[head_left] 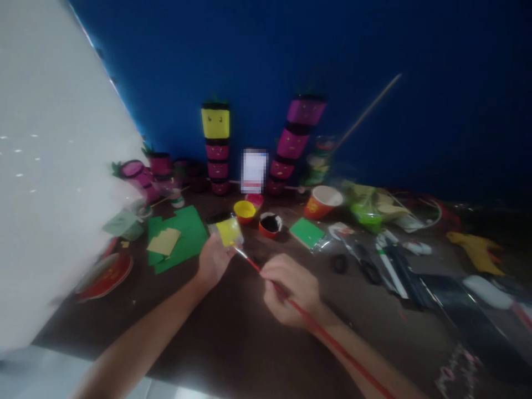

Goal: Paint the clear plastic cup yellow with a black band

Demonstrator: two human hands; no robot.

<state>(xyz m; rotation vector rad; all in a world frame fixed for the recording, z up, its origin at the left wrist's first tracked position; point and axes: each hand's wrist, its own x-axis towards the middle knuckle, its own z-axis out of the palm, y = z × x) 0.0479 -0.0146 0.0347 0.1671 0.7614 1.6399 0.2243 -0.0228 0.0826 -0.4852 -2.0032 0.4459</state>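
Head view: the right hand [291, 288] has its grip clamped on a long red paintbrush [299, 310], whose long axis slants from lower right to upper left, bristles pointing at a partly yellow-painted piece [228, 231]. The left hand [214, 257] holds that piece pinched over the dark surface [233, 343], near the yellow paint cup [244, 210].

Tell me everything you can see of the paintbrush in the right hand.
The paintbrush is long and slim, with a red handle and a silvery, metal-looking collar. The right hand pinches it towards the front. Its tip meets the lower edge of a small yellow piece in the left hand; blur hides the bristles. The handle slants back over the right forearm and out of the picture, so its end is unseen.
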